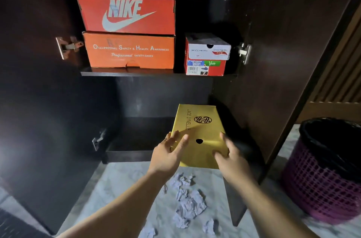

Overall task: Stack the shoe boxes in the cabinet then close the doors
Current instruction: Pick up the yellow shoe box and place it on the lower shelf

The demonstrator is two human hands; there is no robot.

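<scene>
Your left hand (169, 152) and right hand (229, 156) each grasp a near corner of the smooth yellow cardboard box (198, 132) at the dark cabinet's (273, 62) lower right shelf mouth, crumpled paper (188, 201) on pale marble floor (121, 183) below, purple mesh bin (324, 175) right.

Upper shelf (136, 73): carries an orange safety-shoe box (130, 50) at the bottom of a three-box stack, and to its right, apart, a small Skechers box (207, 55).
Cabinet floor (140, 138): a yellow box (199, 132) sits at its right side, near end jutting out over the front edge.
Marble floor (121, 183): crumpled pale paper wads (187, 200), a purple mesh bin (324, 177) at right.
</scene>
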